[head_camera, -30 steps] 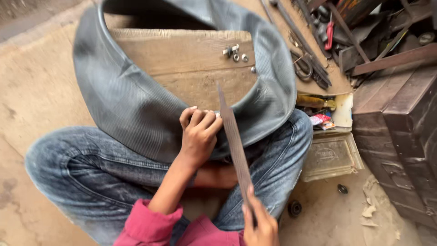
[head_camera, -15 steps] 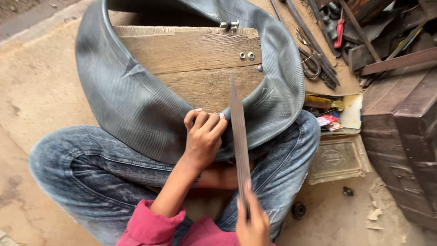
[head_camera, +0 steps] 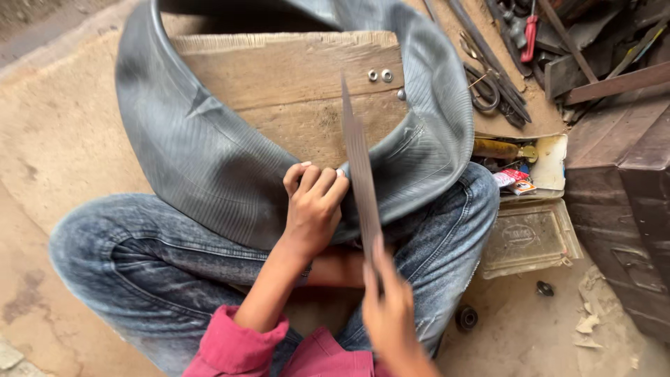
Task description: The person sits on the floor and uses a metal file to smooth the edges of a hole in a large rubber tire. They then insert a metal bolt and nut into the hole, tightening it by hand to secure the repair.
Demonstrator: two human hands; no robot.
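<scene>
Both hands are busy over the lap: the left hand point(head_camera: 314, 202) is curled into a loose fist, its knuckles and fingertips pressing down on the grey rubber inner tube point(head_camera: 209, 160), which drapes in a big loop from the jeans-clad knees up over a wooden board point(head_camera: 293, 77) lying on the floor. The right hand point(head_camera: 394, 314) is closed round the near end of a long flat metal file point(head_camera: 359, 167), whose blade runs away from the body and crosses the tube just beside the left fingers, seemingly touching the rubber there. That closeness looks like the main hazard: if the file skids sideways off the soft, ribbed rubber, its edge could catch the left fingertips. Since the tube is pinned only by that one fist, it could also bunch or slide on the lap under a stroke, and a tilted blade might gouge the rubber. To the right sit an open metal tin point(head_camera: 530, 237) of small items and a heap of dark hand tools point(head_camera: 495, 84).
</scene>
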